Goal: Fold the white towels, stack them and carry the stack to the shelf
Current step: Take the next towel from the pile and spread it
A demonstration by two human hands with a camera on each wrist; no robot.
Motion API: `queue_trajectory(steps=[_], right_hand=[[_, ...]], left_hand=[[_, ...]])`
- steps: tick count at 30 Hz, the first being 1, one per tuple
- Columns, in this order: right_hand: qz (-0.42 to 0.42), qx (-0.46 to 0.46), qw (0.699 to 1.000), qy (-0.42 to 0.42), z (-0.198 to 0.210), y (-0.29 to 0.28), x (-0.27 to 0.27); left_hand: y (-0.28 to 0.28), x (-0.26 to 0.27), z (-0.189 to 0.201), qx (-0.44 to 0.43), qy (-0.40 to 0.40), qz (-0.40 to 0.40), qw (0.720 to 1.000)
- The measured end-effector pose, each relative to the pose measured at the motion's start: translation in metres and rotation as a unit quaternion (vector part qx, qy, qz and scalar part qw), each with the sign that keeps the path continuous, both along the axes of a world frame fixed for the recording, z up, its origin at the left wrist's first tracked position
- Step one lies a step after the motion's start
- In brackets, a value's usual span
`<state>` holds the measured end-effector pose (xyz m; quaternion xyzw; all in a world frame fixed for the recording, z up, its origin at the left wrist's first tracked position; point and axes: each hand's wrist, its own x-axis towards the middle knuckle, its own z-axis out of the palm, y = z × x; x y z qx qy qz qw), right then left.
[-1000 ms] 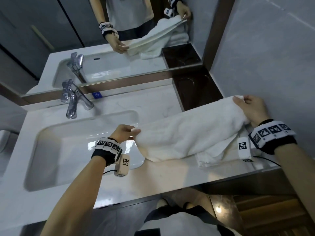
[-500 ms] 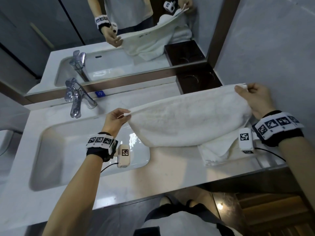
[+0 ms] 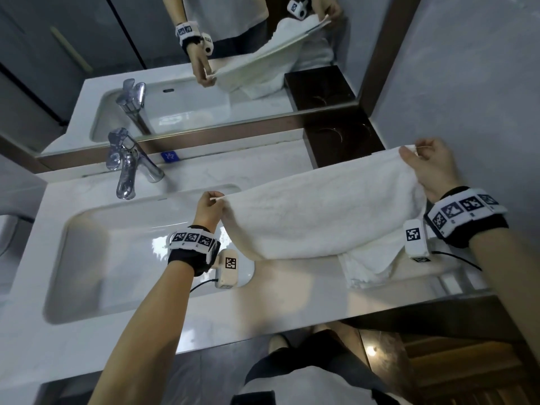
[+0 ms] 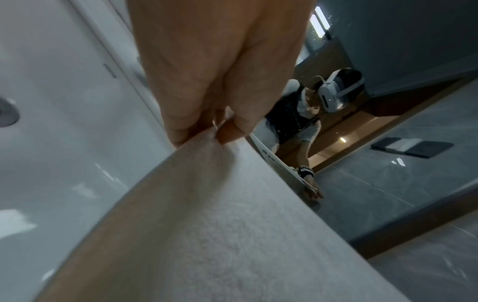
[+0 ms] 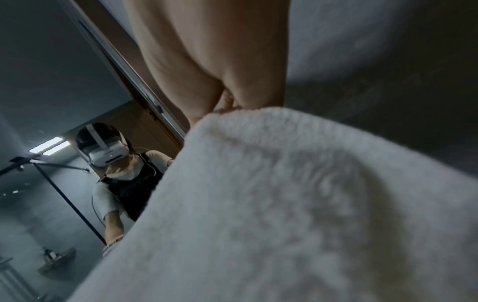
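I hold a white towel [image 3: 318,211] stretched in the air above the white counter [image 3: 292,287]. My left hand [image 3: 214,200] pinches its left corner over the basin's right end. My right hand [image 3: 418,157] pinches the right corner near the grey wall. The towel sags between them, doubled over. In the left wrist view the fingers [image 4: 227,130] pinch the towel [image 4: 207,224] edge. The right wrist view shows the towel [image 5: 284,204] draped below my right hand [image 5: 227,106]. Another white towel [image 3: 368,264] lies on the counter under the held one, partly hidden.
A sink basin [image 3: 111,258] fills the counter's left half, with a chrome tap [image 3: 128,165] behind it. A mirror [image 3: 204,54] runs along the back. A dark wooden shelf block [image 3: 342,141] stands at the back right corner. A grey wall [image 3: 482,83] bounds the right side.
Both hands have lifted the towel off the counter and drawn it taut; the left hand went up and away from me, the right hand rose toward the wall.
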<state>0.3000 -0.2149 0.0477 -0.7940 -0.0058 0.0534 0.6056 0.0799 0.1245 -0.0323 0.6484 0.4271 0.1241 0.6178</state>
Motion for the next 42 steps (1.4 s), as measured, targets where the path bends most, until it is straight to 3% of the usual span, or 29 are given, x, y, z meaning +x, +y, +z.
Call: queue_trajectory(steps=[6, 12, 14, 16, 21, 24, 29, 33, 38, 42], right_hand=[[0.044, -0.061, 0.992, 0.103, -0.008, -0.005, 0.009], [0.091, -0.141, 0.960, 0.223, -0.016, -0.032, 0.003], [0.094, -0.166, 0.959, 0.211, -0.020, -0.042, -0.002], [0.119, -0.157, 0.960, 0.200, -0.021, -0.047, -0.008], [0.149, -0.114, 0.981, 0.056, -0.013, -0.041, -0.011], [0.137, -0.084, 0.987, 0.003, 0.000, -0.026, -0.002], [0.135, -0.099, 0.983, -0.072, 0.031, 0.001, 0.031], [0.171, -0.108, 0.979, -0.035, 0.036, 0.017, 0.067], [0.172, -0.141, 0.973, 0.061, 0.009, 0.030, 0.093], [0.203, -0.171, 0.952, 0.153, -0.009, 0.037, 0.084]], left_hand=[[-0.014, 0.006, -0.031, -0.056, 0.087, 0.026, 0.994], [-0.023, -0.007, -0.039, -0.133, 0.211, -0.039, 0.968], [-0.026, -0.012, -0.042, -0.189, 0.197, -0.019, 0.962], [-0.033, -0.015, -0.041, -0.192, 0.170, -0.002, 0.967], [-0.039, -0.013, -0.023, -0.065, 0.022, -0.015, 0.998], [-0.032, -0.008, -0.001, -0.022, -0.059, 0.014, 0.998], [-0.008, 0.013, 0.046, 0.106, -0.109, 0.074, 0.986], [0.015, 0.036, 0.061, 0.107, -0.077, 0.094, 0.987], [0.020, 0.060, 0.047, -0.046, -0.015, 0.035, 0.998], [0.004, 0.072, 0.022, -0.085, 0.006, 0.045, 0.995]])
